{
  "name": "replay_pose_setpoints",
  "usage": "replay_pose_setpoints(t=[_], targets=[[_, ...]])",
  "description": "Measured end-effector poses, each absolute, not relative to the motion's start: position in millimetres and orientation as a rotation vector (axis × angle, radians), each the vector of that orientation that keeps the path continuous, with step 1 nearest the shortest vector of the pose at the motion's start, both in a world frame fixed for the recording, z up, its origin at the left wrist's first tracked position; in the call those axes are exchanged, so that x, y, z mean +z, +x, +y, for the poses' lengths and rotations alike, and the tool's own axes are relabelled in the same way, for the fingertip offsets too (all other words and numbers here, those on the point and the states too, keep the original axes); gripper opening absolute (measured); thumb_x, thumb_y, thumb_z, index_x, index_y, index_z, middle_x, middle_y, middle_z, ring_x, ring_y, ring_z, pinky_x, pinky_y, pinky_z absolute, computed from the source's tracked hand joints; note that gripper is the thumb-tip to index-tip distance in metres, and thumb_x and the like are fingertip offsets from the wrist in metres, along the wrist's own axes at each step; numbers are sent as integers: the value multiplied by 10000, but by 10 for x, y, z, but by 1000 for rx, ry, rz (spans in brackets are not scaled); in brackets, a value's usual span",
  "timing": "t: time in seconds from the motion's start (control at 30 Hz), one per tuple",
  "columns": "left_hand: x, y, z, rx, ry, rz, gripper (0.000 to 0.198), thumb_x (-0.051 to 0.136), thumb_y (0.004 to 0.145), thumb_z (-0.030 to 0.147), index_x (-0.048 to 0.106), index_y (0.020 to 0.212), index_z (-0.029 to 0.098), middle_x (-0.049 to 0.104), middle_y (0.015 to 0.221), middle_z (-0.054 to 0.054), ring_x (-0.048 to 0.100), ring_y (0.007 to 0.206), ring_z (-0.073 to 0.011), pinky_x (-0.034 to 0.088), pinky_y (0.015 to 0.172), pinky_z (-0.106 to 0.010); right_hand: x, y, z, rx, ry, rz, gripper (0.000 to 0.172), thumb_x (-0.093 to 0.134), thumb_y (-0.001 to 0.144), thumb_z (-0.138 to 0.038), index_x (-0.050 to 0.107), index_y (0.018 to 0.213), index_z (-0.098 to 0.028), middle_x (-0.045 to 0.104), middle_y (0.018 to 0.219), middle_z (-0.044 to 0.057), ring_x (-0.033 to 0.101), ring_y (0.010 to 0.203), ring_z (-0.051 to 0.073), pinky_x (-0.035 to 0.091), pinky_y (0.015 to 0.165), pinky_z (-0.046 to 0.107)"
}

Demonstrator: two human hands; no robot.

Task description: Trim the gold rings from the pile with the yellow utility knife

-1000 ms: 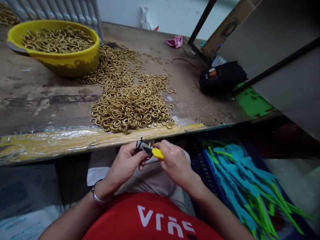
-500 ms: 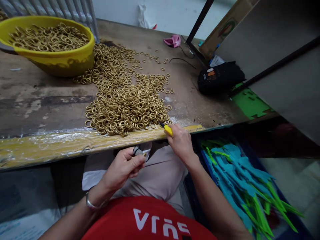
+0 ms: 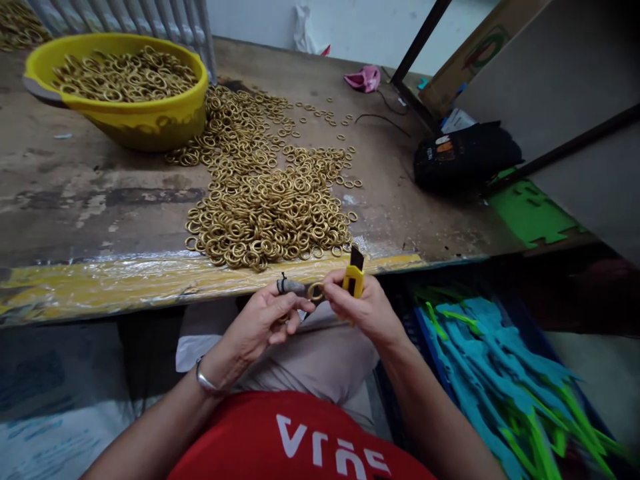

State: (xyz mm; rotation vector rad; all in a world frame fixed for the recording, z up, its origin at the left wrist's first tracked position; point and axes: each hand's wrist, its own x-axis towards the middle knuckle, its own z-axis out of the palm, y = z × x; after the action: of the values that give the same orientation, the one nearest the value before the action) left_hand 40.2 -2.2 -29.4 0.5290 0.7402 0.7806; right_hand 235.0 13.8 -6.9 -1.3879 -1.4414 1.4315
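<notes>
My left hand (image 3: 265,320) is closed over my lap, its taped thumb tip pressed to a brass ring (image 3: 315,291). My right hand (image 3: 365,308) grips a yellow utility knife (image 3: 355,275) with the blade pointing up, and its fingertips pinch the same ring. Both hands meet just below the table's taped front edge (image 3: 150,280). A big heap of brass rings (image 3: 265,200) lies on the worn table right above them.
A yellow basin (image 3: 125,120) full of rings stands at the back left. A black pouch (image 3: 465,157) and a pink item (image 3: 365,78) lie at the right rear. Green foam (image 3: 530,213) sits at the table's right; blue and green foam pieces (image 3: 500,380) fill a crate below.
My right hand reached up to the edge of the ring heap, then came back down to my left hand with a ring. The knife blade now points upward.
</notes>
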Motion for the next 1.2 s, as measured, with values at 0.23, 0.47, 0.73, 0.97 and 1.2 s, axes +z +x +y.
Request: replay_pose_setpoints(t=[0.23, 0.47, 0.73, 0.97, 1.2], targets=[[-138, 376, -145, 761, 454, 634, 248, 753, 741, 306, 678, 874, 111, 656, 792, -52, 426, 435, -16, 229, 325, -117, -105, 2088, -59, 1623, -1183, -1256, 251, 576, 879, -429, 559, 851, -180, 492, 580, -43, 370, 464, 71, 288, 442, 198], [-127, 377, -210, 812, 681, 881, 219, 674, 787, 300, 625, 681, 116, 495, 453, 46, 371, 346, -32, 286, 325, -131, 70, 2158, -166, 960, -1322, -1963, 112, 501, 894, -172, 612, 887, -173, 601, 826, 33, 556, 751, 142, 418, 703, 253], [-77, 356, -207, 838, 948, 1120, 187, 663, 757, 285, 590, 649, 151, 491, 431, 65, 388, 340, -46, 298, 323, -145, 78, 2175, -236, 630, -1598, -2443, 255, 519, 798, -54, 605, 1008, -171, 663, 914, 48, 602, 776, 174, 407, 676, 262], [-122, 323, -138, 771, 958, 1095, 182, 655, 761, 285, 572, 663, 157, 467, 447, 68, 372, 358, -47, 285, 330, -147, 47, 2125, -112, 324, -1759, -2591, 206, 466, 854, -63, 601, 972, -166, 661, 918, 68, 610, 738, 168, 360, 614, 256], [-60, 180, -210, 749, 967, 1039, 188, 687, 726, 225, 558, 616, 143, 474, 469, 53, 367, 392, -40, 272, 370, -147, -238, 2456, 264, 32, -2161, -2401, 174, 443, 887, -94, 589, 967, -145, 674, 877, 93, 623, 734, 203, 337, 597, 281]])
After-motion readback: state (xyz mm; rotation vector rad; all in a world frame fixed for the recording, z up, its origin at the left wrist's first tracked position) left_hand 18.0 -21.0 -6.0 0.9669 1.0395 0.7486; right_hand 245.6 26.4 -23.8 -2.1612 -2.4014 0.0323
